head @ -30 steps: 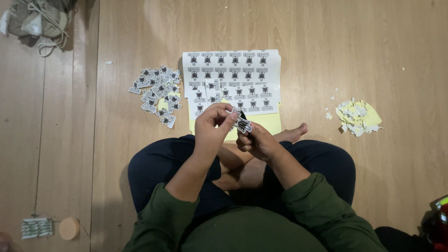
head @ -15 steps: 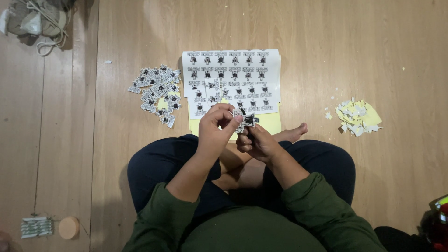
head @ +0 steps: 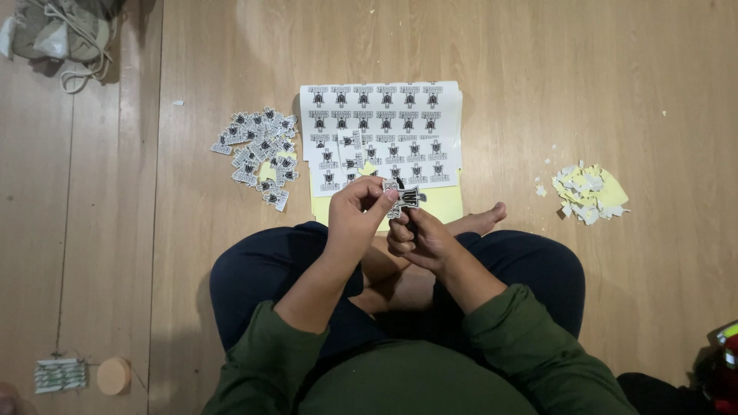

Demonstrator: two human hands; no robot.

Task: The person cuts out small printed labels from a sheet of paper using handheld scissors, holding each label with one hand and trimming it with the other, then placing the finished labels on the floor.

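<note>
**Both hands pinching one small sticker over the lap**

We're looking at a small black-and-white sticker (head: pixel 405 197), held up betw. both hands, just above the crossed legs. The left hand (head: pixel 357 219) is pinching its left edge w/ thumb and forefinger; the right hand (head: pixel 419 240) is gripping it from below, fingers curled in. The hands are sitting close together, fingertips nearly touching, both clamped on that one piece. Whether a backing scrap is being peeled off it, we can't tell; too small.

Just beyond the hands, a white sticker sheet (head: pixel 380 131) is lying flat on the floor, rows of the same dark print on it, w/ a yellow sheet (head: pixel 442 204) showing under its near edge. A few cut pieces are resting loose on the white sheet.

Further out, left of the left hand, a pile of cut-out stickers (head: pixel 260 154) is spreading over the wooden floor (head: pixel 615 77). Well off to the right of the right hand, a heap of white and yellow scraps (head: pixel 590 192) is lying.

Far left and near, a small round wooden disc (head: pixel 114 375) is sitting beside a flat striped packet (head: pixel 59 375). Far left and away, a pair of shoes (head: pixel 65 34) w/ loose laces.
</note>
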